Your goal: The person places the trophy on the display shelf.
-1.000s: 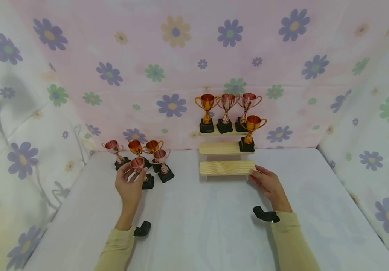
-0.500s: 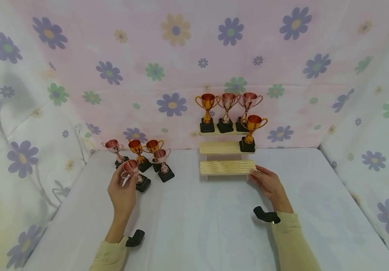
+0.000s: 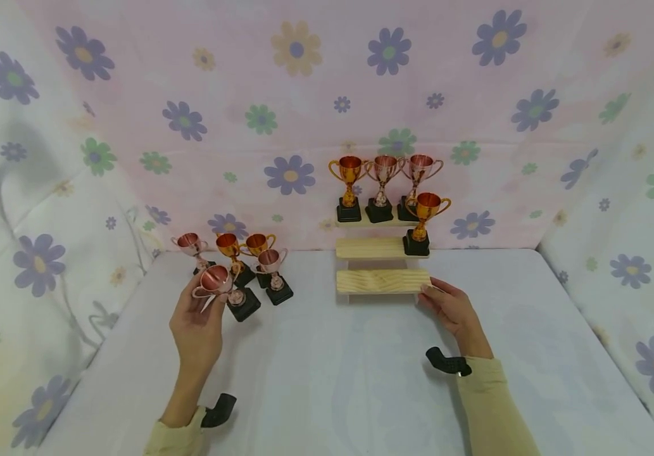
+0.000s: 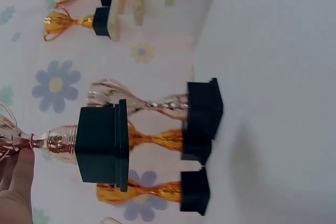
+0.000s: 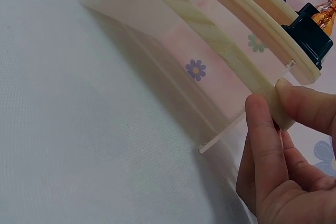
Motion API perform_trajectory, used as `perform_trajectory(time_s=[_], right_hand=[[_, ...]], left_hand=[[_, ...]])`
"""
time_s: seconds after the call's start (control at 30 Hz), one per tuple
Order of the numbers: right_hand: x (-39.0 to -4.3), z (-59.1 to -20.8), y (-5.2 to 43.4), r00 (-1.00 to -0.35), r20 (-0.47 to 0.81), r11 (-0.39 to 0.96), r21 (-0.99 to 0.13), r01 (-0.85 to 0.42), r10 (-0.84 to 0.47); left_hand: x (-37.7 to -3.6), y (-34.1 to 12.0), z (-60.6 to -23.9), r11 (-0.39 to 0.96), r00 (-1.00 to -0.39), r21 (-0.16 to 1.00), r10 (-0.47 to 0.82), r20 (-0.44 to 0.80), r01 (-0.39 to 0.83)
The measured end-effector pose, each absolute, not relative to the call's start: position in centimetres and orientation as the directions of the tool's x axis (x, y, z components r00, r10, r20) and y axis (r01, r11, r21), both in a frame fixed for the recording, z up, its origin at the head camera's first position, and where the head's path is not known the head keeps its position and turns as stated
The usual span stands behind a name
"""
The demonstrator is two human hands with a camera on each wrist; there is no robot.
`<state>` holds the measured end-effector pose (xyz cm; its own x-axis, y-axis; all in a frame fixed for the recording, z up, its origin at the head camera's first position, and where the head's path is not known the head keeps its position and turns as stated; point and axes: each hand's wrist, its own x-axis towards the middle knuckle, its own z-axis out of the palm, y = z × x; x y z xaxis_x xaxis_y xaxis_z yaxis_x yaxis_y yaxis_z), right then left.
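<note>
The left hand pinches a rose-gold trophy tilted above the desk (right hand grips the stepped shelf's right end), and its swinging base could topple the four clustered trophies just beyond.

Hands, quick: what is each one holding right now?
Left hand: grips a rose trophy by its cup, tilted.
Right hand: pinches the end of the lowest wooden step.
</note>
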<state>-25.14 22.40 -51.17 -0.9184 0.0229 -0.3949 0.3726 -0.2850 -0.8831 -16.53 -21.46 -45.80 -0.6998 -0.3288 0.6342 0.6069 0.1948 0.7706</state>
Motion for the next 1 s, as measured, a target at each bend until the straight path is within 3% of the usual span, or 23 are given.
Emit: perform_trajectory(time_s=[0.5,0.73,1.0], right_hand=[[-25.1,-51.2,22.5,-0.921,-0.389,-0.298,-0.881,0.367,0.017],[-25.2,-51.3,22.4,-0.914,-0.406,-0.292,-0.877,0.381,0.027],[-25.2,-51.2,22.4,-0.913,-0.407,-0.313,-0.872,0.377,0.033]], left_hand=[[-19.6,-14.6,-43.0,0.117,-0.755,0.755,-0.051,0.653,0.645],[-22.9,-10.1,-42.6,0.091,-0.796,0.792,0.025,0.604,0.604],[-27.7,-5.6,-42.2,0.073,-0.801,0.801,0.144,0.582,0.595]])
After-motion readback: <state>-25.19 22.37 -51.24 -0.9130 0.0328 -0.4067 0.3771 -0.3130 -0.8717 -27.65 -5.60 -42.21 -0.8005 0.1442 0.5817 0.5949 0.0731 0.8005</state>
